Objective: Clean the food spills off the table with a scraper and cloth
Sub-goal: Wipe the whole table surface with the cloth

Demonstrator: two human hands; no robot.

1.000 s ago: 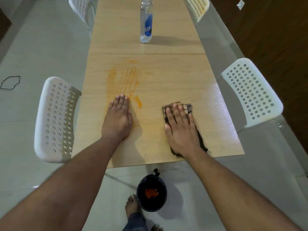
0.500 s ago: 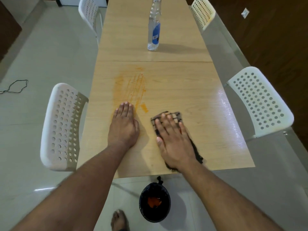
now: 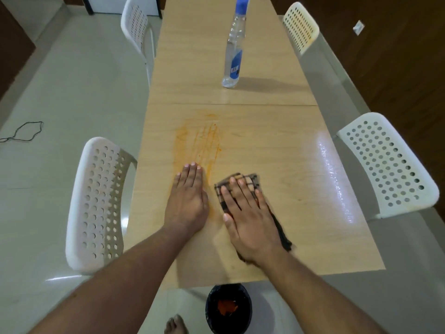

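Head camera looked down a long wooden tabletop (image 3: pixel 277 145), where the right hand (image 3: pixel 250 218) lay flat with straight, spread fingers on a dark checked cloth (image 3: pixel 250 180), pressing it to the wood just right of an orange food smear (image 3: pixel 199 143). The flat palm probably served to put weight across the whole fold of fabric so it could drag the residue rather than skate over it. The left hand (image 3: pixel 189 198) rested open, fingers together and straight, at the near end of the smear, holding nothing; it seemed placed there as a brace for leaning over the table. No scraper showed anywhere in view. The streaked, thin look of the stain suggested that scraping was done and wiping was the step in hand. A spray bottle (image 3: pixel 233 51) stood upright well beyond the smear, within reach if wetting were needed. On the floor below the table's near edge sat a black bin (image 3: pixel 228 309) holding orange scraps, likely positioned to catch what came off. White perforated chairs (image 3: pixel 96 203) flanked both sides.
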